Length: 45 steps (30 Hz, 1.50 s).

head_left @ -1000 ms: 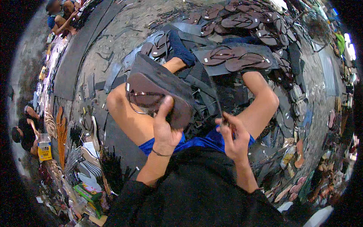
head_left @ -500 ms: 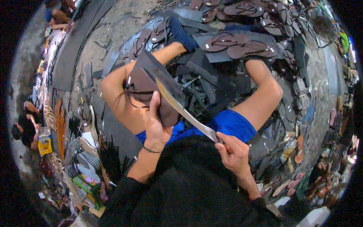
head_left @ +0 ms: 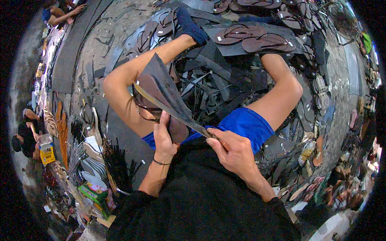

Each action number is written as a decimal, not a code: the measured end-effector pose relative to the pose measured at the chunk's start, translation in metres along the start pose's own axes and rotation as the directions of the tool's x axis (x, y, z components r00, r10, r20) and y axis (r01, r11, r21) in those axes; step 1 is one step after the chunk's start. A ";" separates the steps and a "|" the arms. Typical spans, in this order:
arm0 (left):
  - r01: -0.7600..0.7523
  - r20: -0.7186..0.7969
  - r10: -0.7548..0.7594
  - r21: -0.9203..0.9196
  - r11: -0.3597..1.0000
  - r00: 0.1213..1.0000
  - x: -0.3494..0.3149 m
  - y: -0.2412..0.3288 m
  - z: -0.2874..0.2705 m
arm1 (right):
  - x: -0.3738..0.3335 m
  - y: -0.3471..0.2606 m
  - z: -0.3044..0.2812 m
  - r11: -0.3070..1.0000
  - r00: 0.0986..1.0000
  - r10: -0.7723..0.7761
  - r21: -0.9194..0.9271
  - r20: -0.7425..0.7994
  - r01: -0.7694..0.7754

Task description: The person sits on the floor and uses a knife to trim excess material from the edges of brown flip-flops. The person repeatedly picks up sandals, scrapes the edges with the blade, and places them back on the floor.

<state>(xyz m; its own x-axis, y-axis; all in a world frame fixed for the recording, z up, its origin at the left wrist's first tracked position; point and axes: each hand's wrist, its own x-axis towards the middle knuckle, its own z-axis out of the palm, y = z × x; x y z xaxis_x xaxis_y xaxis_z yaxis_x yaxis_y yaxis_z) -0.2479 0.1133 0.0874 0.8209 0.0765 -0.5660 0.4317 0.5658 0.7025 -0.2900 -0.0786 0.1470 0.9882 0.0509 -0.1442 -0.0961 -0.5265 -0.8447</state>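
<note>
The brown sandal (head_left: 178, 127) had its dark strap (head_left: 146, 115) in, half-finished by the look of it, since surplus black sheet (head_left: 165, 78) jutted beyond the sole, far and right! The left grip (head_left: 163, 140) pinched the sandal's near end, thumb on top, the rest stretching far and slightly left. Right of it, the right grip (head_left: 236, 152) clasped a knife (head_left: 165, 106), blade crossing over the sole; contact, I couldn't tell.

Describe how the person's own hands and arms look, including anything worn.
The left hand and right hand are ungloved. A thin, dark band circles the left wrist; none shows on the right. Black sleeves end partway along the forearms.
</note>
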 end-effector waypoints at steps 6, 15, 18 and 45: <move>-0.081 -0.032 0.086 0.146 0.986 0.996 0.001 -0.004 -0.007 | 0.022 -0.003 0.015 0.999 0.998 -0.051 -0.018 -0.031 0.051; -0.121 0.003 0.121 -0.015 0.993 0.993 -0.008 0.015 0.008 | -0.002 0.008 0.013 1.000 1.000 0.001 -0.031 -0.007 -0.001; -0.025 0.029 0.025 -0.004 1.000 0.999 0.001 0.005 -0.010 | 0.005 0.012 0.021 0.999 0.998 0.045 -0.027 0.033 -0.044; 0.219 0.362 -0.172 -0.094 0.971 0.916 0.009 0.044 -0.011 | 0.107 0.005 0.027 0.952 0.995 0.052 0.297 0.085 -0.075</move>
<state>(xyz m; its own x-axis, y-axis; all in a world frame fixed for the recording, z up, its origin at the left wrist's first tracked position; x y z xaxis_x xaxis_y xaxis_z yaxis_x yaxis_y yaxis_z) -0.2262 0.1482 0.1085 0.8133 -0.3247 -0.4829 0.5641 0.6433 0.5176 -0.1876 -0.0525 0.1137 0.9682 0.0950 -0.2315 -0.2015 -0.2526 -0.9464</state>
